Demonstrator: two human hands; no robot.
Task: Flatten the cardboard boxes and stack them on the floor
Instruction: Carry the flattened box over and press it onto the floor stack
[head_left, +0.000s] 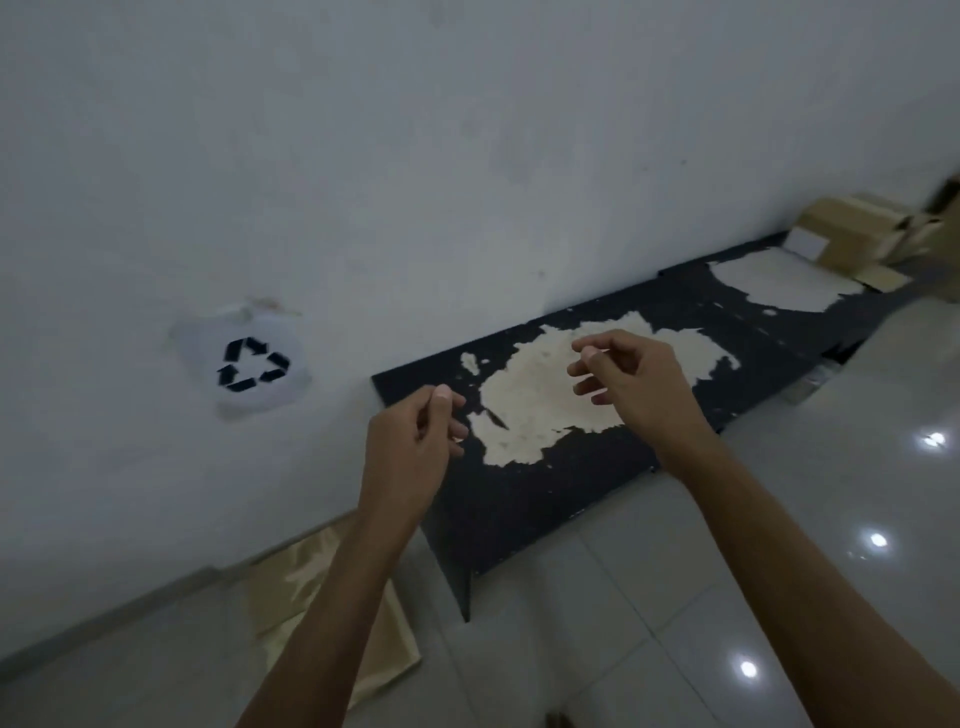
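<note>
My left hand (415, 436) and right hand (631, 376) hovered loosely curled, grip released; the boxes (852, 228) sat far right, so reaching risked knocking them off the tabletop (519, 493).

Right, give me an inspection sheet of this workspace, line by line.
Surface: glossy tiled floor with light reflections; black table, top layer peeled off in pale patches.
Job's things: cardboard boxes at the table's far end; flattened cardboard on the floor by the wall.
Clutter: nothing seen.
Hands: left hand and right hand loosely curled above the table, holding nothing.
Cables: nothing seen.
Surroundings: white wall bearing a recycling sign.
</note>
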